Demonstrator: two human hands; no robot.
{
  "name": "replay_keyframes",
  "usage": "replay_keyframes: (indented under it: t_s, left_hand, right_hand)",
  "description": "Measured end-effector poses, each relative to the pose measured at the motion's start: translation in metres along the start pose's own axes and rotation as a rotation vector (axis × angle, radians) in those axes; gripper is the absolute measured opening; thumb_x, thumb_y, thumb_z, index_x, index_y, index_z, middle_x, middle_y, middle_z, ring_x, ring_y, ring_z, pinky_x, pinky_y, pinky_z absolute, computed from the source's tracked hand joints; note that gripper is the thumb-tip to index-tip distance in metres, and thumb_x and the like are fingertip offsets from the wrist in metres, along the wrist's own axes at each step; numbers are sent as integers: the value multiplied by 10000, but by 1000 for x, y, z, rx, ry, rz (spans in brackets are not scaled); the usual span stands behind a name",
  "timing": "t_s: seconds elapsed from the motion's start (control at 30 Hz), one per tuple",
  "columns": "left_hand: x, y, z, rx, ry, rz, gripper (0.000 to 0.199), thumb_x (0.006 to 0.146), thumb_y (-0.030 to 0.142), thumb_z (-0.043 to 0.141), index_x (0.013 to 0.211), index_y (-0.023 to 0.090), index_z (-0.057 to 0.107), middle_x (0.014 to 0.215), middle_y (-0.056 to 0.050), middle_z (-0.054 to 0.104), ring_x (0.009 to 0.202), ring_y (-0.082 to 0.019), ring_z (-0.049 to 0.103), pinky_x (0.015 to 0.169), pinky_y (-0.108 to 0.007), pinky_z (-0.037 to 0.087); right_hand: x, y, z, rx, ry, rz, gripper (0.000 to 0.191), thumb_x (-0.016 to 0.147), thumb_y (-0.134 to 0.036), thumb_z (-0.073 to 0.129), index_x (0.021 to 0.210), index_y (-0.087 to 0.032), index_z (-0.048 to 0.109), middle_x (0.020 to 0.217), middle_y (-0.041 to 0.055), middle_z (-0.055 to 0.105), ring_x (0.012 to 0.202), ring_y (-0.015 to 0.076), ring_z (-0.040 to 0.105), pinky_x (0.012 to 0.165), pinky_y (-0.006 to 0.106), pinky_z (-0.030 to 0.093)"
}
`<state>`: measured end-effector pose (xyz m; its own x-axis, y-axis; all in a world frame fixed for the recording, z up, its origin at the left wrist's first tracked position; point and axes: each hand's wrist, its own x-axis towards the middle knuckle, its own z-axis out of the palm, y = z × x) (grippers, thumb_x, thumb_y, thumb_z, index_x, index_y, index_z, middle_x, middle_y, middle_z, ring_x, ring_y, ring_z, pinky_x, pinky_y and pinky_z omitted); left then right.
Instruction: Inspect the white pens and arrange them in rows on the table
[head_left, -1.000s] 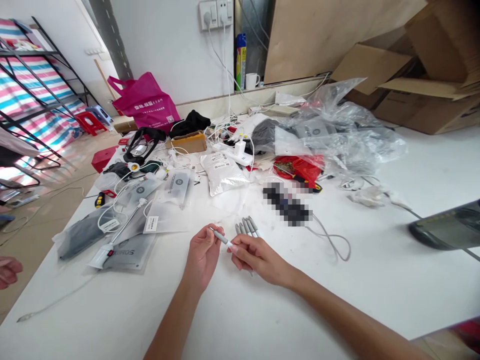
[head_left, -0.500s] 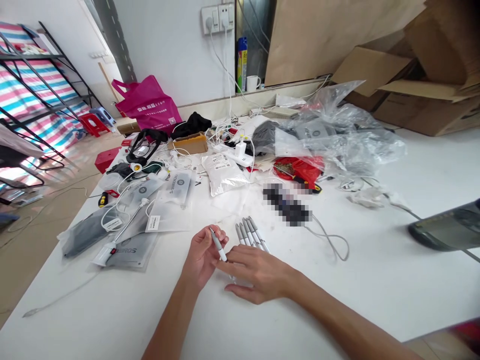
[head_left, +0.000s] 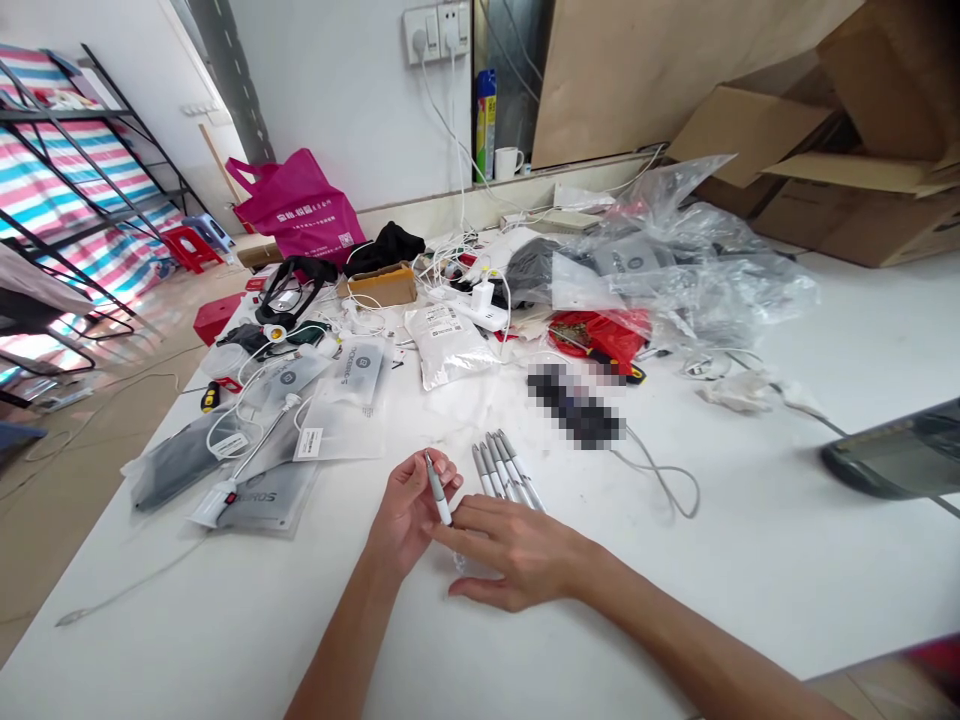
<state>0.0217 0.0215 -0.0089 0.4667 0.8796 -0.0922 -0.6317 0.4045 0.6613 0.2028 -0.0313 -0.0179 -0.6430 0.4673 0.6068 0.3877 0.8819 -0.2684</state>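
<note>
A grey-and-white pen [head_left: 438, 490] stands tilted in my left hand [head_left: 403, 515], its pointed grey end up and its white end down. The left fingers and thumb are closed around it. My right hand [head_left: 521, 552] reaches in from the right, palm down, with its fingers stretched out and the thumb apart. Its fingertips are at the pen's white end; whether they press on it I cannot tell. Just beyond the right hand, several similar pens [head_left: 504, 468] lie side by side on the white table. Under the right palm shows a bit of something clear [head_left: 460, 562], mostly hidden.
Packaged items in frosted bags [head_left: 262, 497] and a white corded lamp holder [head_left: 215, 504] lie at left. A white packet [head_left: 450, 347], cables and a red bag [head_left: 619, 340] are farther back. A dark device [head_left: 896, 450] stands right, near cardboard boxes [head_left: 847, 200].
Both hands and the pen stay nearly in place. The whole view has shifted very slightly, and a little more of the clear thing shows under the right hand.
</note>
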Motion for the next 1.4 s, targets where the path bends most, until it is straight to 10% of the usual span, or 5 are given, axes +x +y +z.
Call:
replay_keyframes:
  t_s: [0.27, 0.67, 1.0, 1.17, 1.4]
  left_hand:
    - [0, -2, 3, 3, 10, -30, 238, 969, 377, 749, 895, 152, 730, 863, -12, 516, 793, -112, 500, 841, -279, 506]
    - [1, -6, 5, 114, 74, -55, 272, 946, 412, 773, 939, 140, 757, 884, -30, 583, 770, -108, 539, 807, -269, 509]
    - [3, -14, 6, 777, 178, 239, 346, 951, 467, 751, 1174, 205, 780, 1079, -93, 772, 1039, -222, 699, 983, -351, 512]
    - [-2, -25, 3, 1335, -100, 436, 536, 1010, 508, 645, 1483, 260, 603, 1521, -139, 622, 1449, -310, 547, 1207, -508, 433]
    - [-8, -50, -2, 1847, -492, 549, 1156, 842, 805, 653, 1692, 140, 242, 1724, -229, 319, 1637, -382, 253, 1272, -577, 396]
  right_hand:
    - [0, -1, 0, 23, -54, -13, 376, 1049, -251, 554, 1376, -68, 580, 969, 115, 696, 915, 230, 614, 839, 357, 557]
    - [2, 0, -6, 218, -97, 75, 507, 1064, -519, 555, 1345, -115, 678, 932, 78, 713, 864, 179, 646, 812, 285, 532]
    - [3, 11, -54, 198, -52, 601, 270, 1053, -264, 545, 1244, -183, 718, 764, 2, 667, 636, 124, 568, 653, 250, 449]
    - [-31, 39, -73, 10, -205, 769, 439, 1029, -264, 506, 1451, -167, 578, 720, -15, 665, 619, 149, 583, 658, 272, 423]
    - [-61, 50, -53, -195, -305, 650, 481, 1002, -263, 471, 1440, -98, 582, 757, 47, 725, 678, 194, 661, 695, 304, 426]
